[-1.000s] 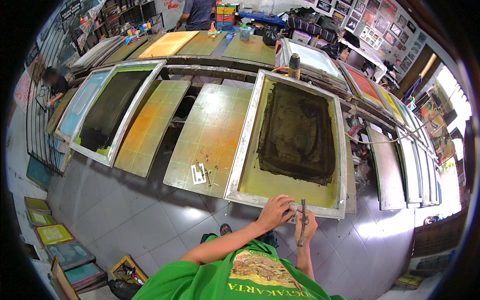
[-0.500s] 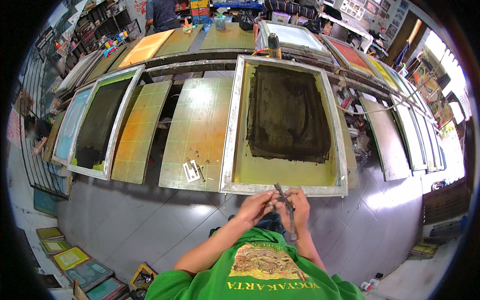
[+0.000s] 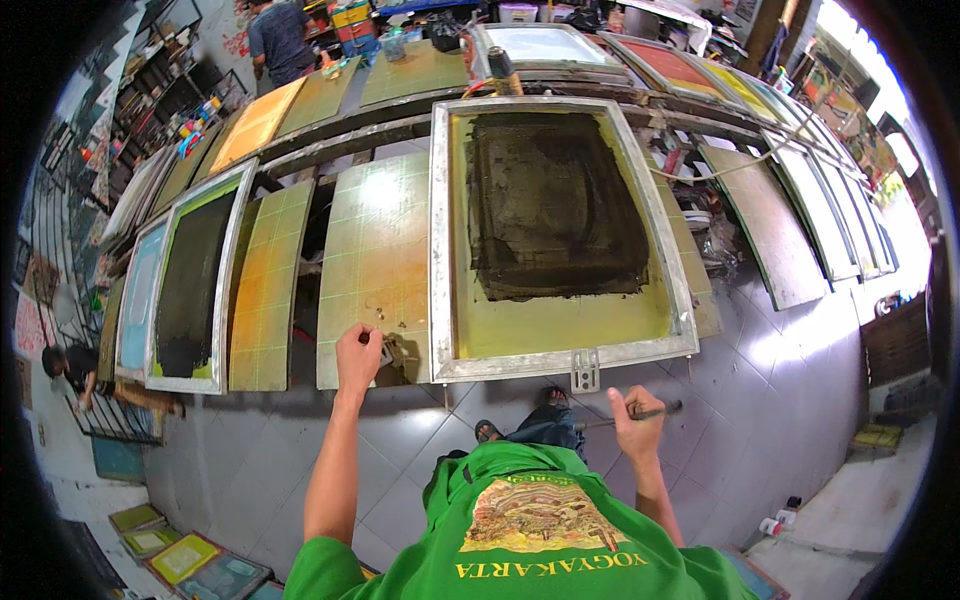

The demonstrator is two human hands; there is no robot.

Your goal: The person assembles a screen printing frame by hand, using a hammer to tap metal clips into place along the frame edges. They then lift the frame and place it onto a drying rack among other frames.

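Beside the big aluminium-framed printing screen (image 3: 560, 225), at its near left corner, the left hand (image 3: 358, 352) rests on the greenish printing board (image 3: 375, 270) with its fingers curled round a small crumpled scrap, perhaps a rag or a strip of tape (image 3: 400, 352); from this view I cannot tell which. That scrap lies touching the board's near edge, just beside the screen's frame. Below the screen's near rail, level with the metal hinge plate (image 3: 584, 368), the right hand (image 3: 636, 410) has its fingers closed round a thin dark tool (image 3: 650, 412), held roughly level over the tiled floor (image 3: 780, 400) and pointing away to the right.

The screen lies flat on the surface, its mesh coated with a broad dark ink patch (image 3: 555, 200) over a yellow ground. Left of the screen, beyond the bare board, a second inked screen (image 3: 190, 280) lies in the same row.

My reading is that the step in hand is preparing or cleaning the board next to the screen, not printing itself. The next move would call for a firm pinch on the scrap and a clean pull or wipe along the board, keeping the sleeve clear of the wet ink.
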